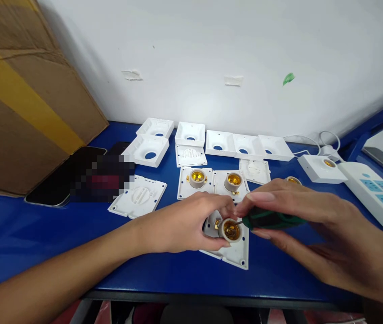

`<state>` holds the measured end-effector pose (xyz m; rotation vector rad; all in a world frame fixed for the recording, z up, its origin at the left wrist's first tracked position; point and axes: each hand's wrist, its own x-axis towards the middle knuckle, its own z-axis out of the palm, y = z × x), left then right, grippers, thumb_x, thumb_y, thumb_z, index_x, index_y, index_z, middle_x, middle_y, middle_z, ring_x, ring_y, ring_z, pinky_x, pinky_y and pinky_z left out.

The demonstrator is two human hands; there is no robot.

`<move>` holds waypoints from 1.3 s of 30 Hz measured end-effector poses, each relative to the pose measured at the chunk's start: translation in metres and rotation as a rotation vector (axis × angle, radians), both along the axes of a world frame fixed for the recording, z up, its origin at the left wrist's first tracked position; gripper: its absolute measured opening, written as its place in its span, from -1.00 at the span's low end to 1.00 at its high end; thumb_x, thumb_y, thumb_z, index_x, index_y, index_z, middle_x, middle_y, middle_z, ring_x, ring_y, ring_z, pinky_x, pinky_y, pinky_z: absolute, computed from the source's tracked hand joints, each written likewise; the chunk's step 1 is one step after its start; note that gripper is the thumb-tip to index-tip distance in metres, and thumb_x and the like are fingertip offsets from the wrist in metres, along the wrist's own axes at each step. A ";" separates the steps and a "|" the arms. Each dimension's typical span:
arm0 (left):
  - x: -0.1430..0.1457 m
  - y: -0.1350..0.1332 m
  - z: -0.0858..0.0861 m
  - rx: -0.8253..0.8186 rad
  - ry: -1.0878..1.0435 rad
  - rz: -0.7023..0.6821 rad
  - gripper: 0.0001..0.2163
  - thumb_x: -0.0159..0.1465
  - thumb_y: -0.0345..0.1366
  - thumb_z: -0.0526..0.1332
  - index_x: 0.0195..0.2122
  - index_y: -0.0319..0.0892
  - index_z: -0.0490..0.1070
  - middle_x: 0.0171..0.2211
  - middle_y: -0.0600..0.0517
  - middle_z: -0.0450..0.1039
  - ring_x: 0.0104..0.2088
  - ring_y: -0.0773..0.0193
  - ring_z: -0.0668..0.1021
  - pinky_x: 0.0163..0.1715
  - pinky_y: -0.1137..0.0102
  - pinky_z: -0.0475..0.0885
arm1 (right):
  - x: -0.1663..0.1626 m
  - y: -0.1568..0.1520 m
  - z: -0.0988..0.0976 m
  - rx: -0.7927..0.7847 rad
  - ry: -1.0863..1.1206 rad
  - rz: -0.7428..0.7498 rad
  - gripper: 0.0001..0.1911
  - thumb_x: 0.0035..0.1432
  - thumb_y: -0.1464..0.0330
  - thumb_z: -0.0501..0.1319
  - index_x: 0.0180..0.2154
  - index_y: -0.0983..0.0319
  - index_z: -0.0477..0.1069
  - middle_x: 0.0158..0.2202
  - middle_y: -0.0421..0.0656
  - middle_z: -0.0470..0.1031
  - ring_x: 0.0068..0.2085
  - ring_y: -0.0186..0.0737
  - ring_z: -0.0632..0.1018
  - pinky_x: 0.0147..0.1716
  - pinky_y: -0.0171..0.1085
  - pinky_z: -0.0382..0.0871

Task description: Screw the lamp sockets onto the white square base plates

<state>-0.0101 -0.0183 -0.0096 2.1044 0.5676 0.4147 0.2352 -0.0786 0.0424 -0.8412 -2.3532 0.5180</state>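
Inside socket (pixel 231 231), screwdriver (pixel 266 219) tip unclear; plate (pixel 236 254) beneath partly covered.

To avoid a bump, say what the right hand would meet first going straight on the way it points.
Most likely the left hand, whose fingertips lie just ahead of the right hand, though depth is unclear; the held screwdriver reaches into the lamp socket.

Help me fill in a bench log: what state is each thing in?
left hand: pinching the near socket
right hand: gripping the screwdriver
screwdriver: tip inside the near socket
near socket: mouth up, fastening unclear
near plate: under the near socket
far sockets: upright on their plates
back covers: no sockets fitted
right cover: socket inside
phone: screen dark
power strip: on or off, unclear
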 end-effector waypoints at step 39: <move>0.000 0.000 0.001 -0.003 0.026 -0.009 -0.70 0.27 -0.27 0.45 -0.02 -0.13 0.47 -0.08 -0.03 0.58 0.00 0.02 0.60 0.03 0.21 0.47 | -0.002 0.006 -0.003 -0.002 0.089 0.043 -0.22 0.30 0.49 0.35 0.43 0.00 0.16 0.25 -0.17 0.53 0.23 -0.10 0.56 0.17 -0.15 0.53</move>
